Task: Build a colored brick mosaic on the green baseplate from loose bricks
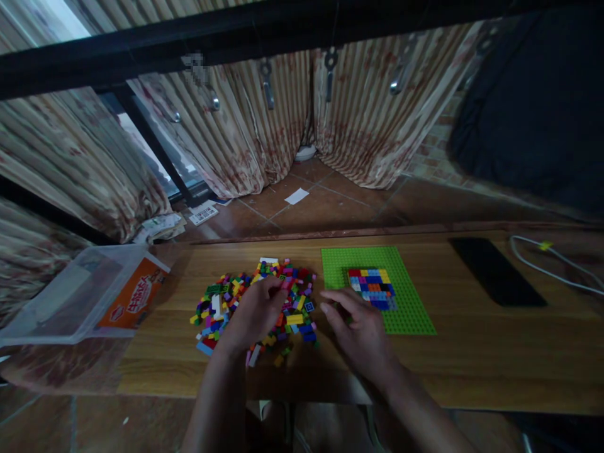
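left hand (252,314): palm down on the pile of small bricks (257,302), fingers loosely curled into it, tips near a pink brick at the top of the heap. whether a brick is actually pinched between the fingertips: cannot tell, the back of the hand covers them.

right hand (356,327): palm down, fingers spread and relaxed, grasping nothing visible. it rests on the counter (472,352) between the pile and the green baseplate (406,302), fingertips pointing toward the pile, its outer edge overlapping the baseplate's near left corner.

pile of small bricks: loose, mixed colours (yellow, blue, red, purple, green, white), spread left of centre on the wooden counter, just beside the baseplate.

green baseplate: flat on the counter, right of the pile. a small rectangular patch of bricks (372,288) is pressed onto it, in rows of red, yellow, blue, orange and grey.

other: clear plastic bin (70,296) with an orange label at the counter's left end; black phone (497,272) and white cable (552,264) to the right.
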`<state>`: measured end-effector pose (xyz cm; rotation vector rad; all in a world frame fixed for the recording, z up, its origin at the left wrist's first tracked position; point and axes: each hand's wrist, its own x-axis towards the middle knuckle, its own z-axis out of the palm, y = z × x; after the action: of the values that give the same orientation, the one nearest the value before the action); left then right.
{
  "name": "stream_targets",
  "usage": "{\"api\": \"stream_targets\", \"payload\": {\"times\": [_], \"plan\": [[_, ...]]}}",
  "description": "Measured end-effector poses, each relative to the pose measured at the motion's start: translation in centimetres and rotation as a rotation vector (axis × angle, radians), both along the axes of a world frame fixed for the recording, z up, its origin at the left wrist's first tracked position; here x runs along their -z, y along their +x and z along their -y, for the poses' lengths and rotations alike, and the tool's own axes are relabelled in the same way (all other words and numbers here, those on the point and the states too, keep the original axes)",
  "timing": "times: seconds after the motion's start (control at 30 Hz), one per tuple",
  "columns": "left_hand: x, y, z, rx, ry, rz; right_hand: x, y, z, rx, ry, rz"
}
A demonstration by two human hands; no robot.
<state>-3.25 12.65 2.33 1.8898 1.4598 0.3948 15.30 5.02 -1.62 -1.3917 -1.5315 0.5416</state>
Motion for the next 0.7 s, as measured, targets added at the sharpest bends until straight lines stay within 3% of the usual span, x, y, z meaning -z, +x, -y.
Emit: {"api": "stream_targets", "payload": {"times": [0.13, 0.27, 0.5, 0.7], "plan": [[-1.2, 1.7, 1.3, 0.167, -0.303, 0.468, -0.8, 0.5, -0.1, -0.085, -0.042, -0.222], [-1.2, 3.4, 2.2, 0.187, -0.455, 0.63, -1.2, 0.9, -0.2, -0.088, -0.076, -0.444], [0.9, 5.4, 2.0, 0.015, -0.377, 0.61, -1.2, 4.9, 0.5, 0.098, -0.16, -0.672], [2.2, 7.0, 2.4, 0.01, -0.276, 0.55, -1.3, 9.6, 1.3, 0.456, -0.236, -0.721]]}}
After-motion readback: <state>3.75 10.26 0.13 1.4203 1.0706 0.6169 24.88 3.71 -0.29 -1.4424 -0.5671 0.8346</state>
